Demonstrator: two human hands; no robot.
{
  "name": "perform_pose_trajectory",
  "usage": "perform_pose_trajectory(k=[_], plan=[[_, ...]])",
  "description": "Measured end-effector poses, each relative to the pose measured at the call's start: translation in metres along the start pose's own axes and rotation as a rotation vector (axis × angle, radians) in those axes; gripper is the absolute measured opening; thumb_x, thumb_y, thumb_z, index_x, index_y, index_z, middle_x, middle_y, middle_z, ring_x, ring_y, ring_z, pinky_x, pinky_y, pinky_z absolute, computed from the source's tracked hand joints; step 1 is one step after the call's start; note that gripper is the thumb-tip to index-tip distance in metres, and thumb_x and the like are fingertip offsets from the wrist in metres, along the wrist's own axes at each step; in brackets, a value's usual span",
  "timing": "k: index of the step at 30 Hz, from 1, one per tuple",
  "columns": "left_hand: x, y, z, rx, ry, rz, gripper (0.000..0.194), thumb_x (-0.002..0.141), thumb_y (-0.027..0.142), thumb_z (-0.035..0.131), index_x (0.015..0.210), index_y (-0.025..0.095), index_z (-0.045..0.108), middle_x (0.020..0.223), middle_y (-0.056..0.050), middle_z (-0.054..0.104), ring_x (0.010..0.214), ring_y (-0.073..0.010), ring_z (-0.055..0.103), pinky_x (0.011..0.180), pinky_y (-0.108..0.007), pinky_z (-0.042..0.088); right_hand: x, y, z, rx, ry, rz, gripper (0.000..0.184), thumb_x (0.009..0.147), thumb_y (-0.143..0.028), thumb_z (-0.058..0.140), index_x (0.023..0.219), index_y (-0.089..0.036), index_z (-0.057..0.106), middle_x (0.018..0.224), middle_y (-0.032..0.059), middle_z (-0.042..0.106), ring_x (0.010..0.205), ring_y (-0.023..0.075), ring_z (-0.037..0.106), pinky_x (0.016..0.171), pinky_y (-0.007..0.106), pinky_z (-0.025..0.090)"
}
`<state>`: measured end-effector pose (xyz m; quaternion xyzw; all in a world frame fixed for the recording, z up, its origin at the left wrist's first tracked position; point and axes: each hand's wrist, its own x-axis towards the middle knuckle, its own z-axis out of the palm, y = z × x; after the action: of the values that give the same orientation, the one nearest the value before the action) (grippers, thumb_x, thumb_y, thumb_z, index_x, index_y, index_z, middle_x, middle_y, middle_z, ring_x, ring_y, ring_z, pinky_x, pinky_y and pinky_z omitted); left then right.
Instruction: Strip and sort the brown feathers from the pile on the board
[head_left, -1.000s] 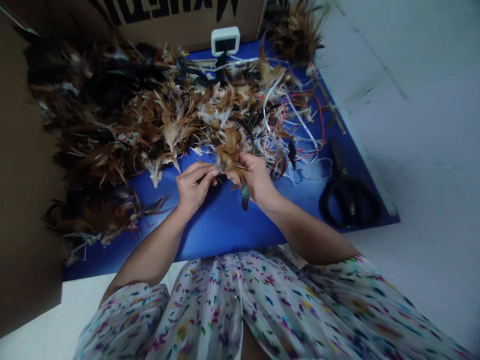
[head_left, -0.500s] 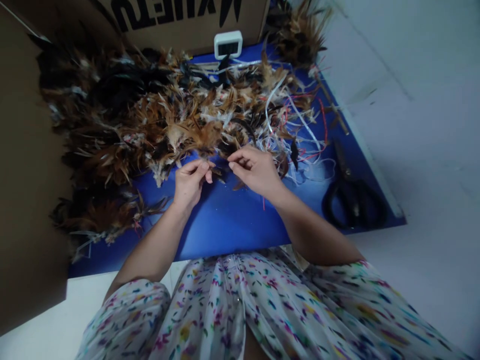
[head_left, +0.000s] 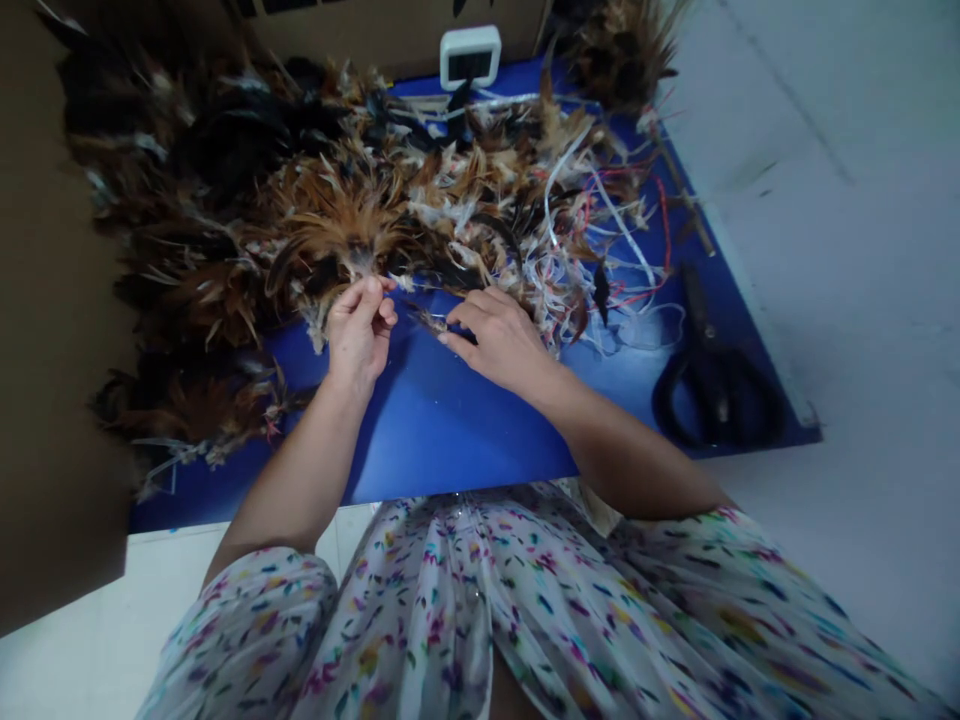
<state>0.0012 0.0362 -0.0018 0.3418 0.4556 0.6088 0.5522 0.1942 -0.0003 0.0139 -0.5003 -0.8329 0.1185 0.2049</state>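
Observation:
My left hand (head_left: 358,325) pinches the pale base of a fan of brown feathers (head_left: 346,228), which spreads upward over the heap behind it. To its right, my right hand (head_left: 499,335) has thumb and forefinger closed on the end of a small dark feather (head_left: 426,318), its tip pointing at my left hand. A gap of blue board separates the two hands. Just beyond them lies a thick heap of brown, black and whitish feathers (head_left: 465,205). Red and white strings (head_left: 559,275) are tangled close to my right hand.
Large black-handled scissors (head_left: 716,395) lie at the right of the blue board (head_left: 457,430). A small white-framed display (head_left: 470,58) stands at the back, before a cardboard box (head_left: 375,35). Another cardboard panel (head_left: 60,350) borders the left side. More feathers (head_left: 619,60) sit at the back right corner.
My left hand has moved left and slightly up, and the brown feather fan shows more fully above it. My right hand stays near the middle, with the small dark feather at its fingertips.

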Motion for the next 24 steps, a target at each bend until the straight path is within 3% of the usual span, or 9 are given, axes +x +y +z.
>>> perform_pose_trajectory(k=[7, 13, 20, 24], plan=[[0.002, -0.002, 0.000, -0.004, 0.007, 0.021, 0.018, 0.085, 0.032, 0.077, 0.074, 0.020, 0.069, 0.077, 0.001, 0.068, 0.050, -0.0013, 0.048, 0.047, -0.014, 0.044, 0.003, -0.006, 0.003, -0.114, -0.012, 0.002, 0.024, 0.096, -0.031, 0.061, 0.105, -0.011, 0.072, 0.105, 0.0160, 0.068, 0.103, 0.0303, 0.057, 0.096, 0.044, 0.044], [0.001, -0.004, 0.001, -0.005, 0.001, 0.014, 0.017, 0.084, 0.032, 0.077, 0.075, 0.020, 0.071, 0.078, 0.001, 0.070, 0.050, -0.0015, 0.050, 0.045, -0.014, 0.043, 0.009, -0.004, 0.010, -0.104, -0.056, -0.001, 0.020, 0.097, -0.019, 0.052, 0.096, -0.012, 0.071, 0.100, 0.0151, 0.068, 0.098, 0.0282, 0.057, 0.091, 0.042, 0.043], [0.002, -0.005, 0.000, 0.036, -0.005, 0.032, 0.018, 0.084, 0.035, 0.078, 0.075, 0.021, 0.071, 0.076, 0.001, 0.070, 0.049, -0.0020, 0.050, 0.045, -0.014, 0.042, 0.009, 0.017, 0.002, 0.221, 0.094, 0.065, 0.014, 0.092, -0.014, 0.055, 0.084, -0.019, 0.065, 0.089, 0.0067, 0.067, 0.085, 0.0205, 0.059, 0.082, 0.035, 0.045], [0.000, -0.006, 0.002, 0.033, -0.022, 0.032, 0.018, 0.083, 0.035, 0.079, 0.076, 0.021, 0.071, 0.076, 0.001, 0.070, 0.049, -0.0017, 0.051, 0.044, -0.014, 0.041, 0.007, 0.028, -0.007, 0.238, 0.165, 0.114, 0.012, 0.091, -0.015, 0.056, 0.084, -0.019, 0.065, 0.088, 0.0056, 0.067, 0.085, 0.0209, 0.059, 0.082, 0.037, 0.046]])
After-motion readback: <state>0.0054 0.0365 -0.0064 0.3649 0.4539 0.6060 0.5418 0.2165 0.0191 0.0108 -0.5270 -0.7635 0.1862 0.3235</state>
